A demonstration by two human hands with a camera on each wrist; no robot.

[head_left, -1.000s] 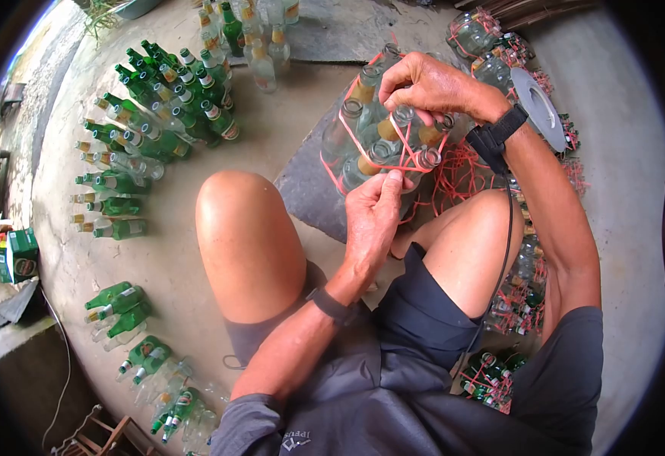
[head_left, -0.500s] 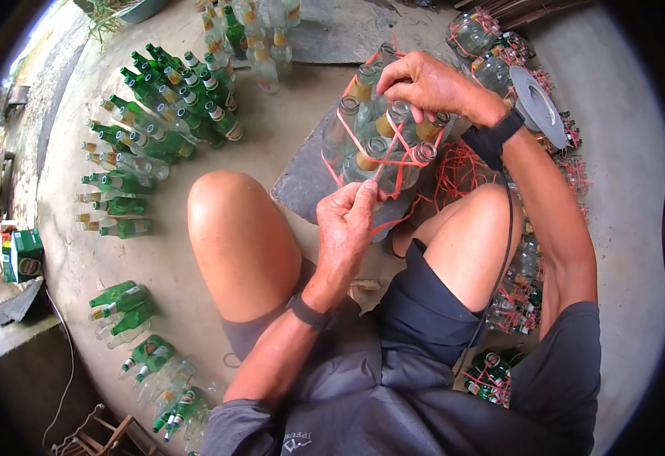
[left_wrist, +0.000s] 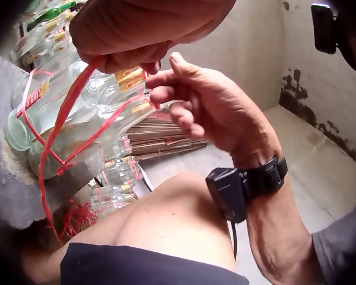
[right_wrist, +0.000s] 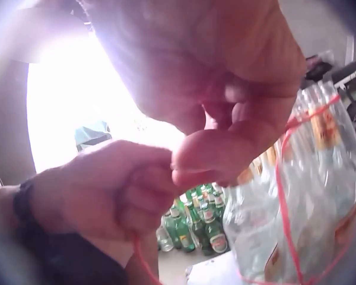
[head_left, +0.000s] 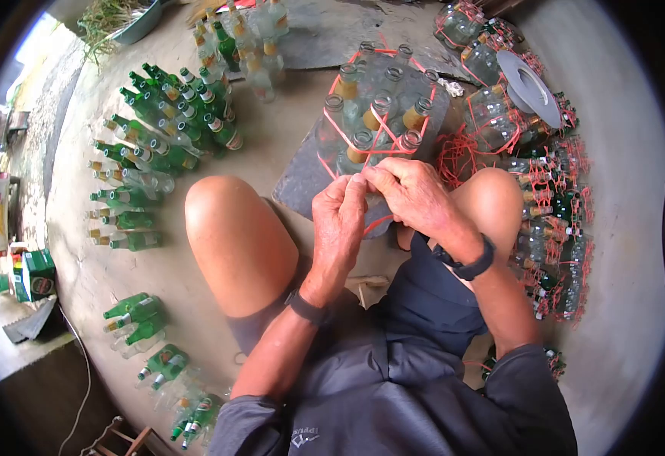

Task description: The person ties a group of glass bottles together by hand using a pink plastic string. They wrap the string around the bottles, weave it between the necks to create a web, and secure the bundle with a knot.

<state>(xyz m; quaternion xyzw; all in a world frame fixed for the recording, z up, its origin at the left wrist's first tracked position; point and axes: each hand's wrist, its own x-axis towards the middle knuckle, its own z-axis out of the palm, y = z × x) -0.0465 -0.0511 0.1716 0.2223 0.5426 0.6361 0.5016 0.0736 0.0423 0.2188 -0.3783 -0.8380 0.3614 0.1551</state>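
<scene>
My left hand pinches a strand of red plastic twine between thumb and fingers, just in front of a cluster of clear glass bottles. The right hand meets the left fingertips in the head view, its fingers bent; I cannot tell whether it grips the strand. Red twine loops round the bottle necks and crosses between several of them. These bottles stand upright on a dark stone slab. In the left wrist view the twine runs down from the left hand beside the bottles.
Loose red twine lies tangled right of the slab. Green bottles stand in a large group to the left, with more bottles nearer. Bundles of tied bottles line the right side, near a grey hat-like disc. Bent knees flank the work.
My right hand has left the bottle tops and come down toward the left hand. The left hand has moved down and left from the bottle necks with the twine.
</scene>
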